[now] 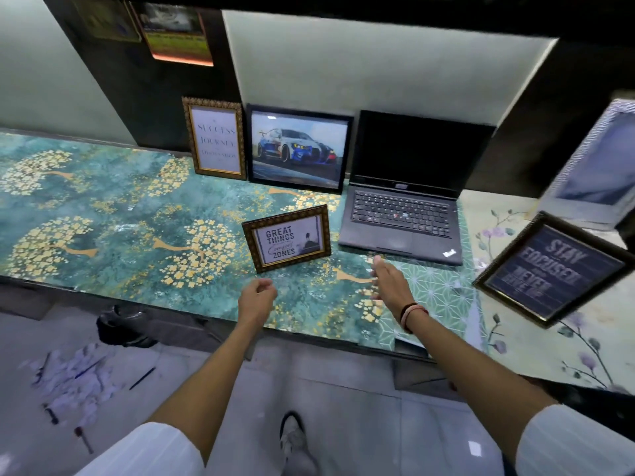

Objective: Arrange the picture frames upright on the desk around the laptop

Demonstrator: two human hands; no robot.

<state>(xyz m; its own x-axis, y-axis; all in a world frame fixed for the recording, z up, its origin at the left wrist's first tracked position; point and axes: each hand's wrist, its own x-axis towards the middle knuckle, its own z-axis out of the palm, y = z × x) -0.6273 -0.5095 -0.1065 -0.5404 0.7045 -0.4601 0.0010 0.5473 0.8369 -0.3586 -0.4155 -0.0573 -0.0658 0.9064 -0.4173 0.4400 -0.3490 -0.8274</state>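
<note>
An open black laptop (403, 214) sits on the desk. Left of it a black-framed car picture (298, 147) and a gold-framed "Success" print (215, 139) stand upright against the wall. A small brown "Great Things" frame (288, 238) stands upright in front of them. A dark "Stay Focused" frame (553, 269) stands tilted at the right, with a silver-white frame (598, 163) behind it. My left hand (257, 298) hovers just below the small frame, fingers loosely curled, holding nothing. My right hand (390, 280) is open, to the right of that frame.
The desk carries a teal cover with gold flowers (120, 214) and a pale floral sheet (536, 341) at the right. Its front edge runs just under my wrists. Papers and pens (75, 376) lie on the floor at the left, beside a dark bag (118, 326).
</note>
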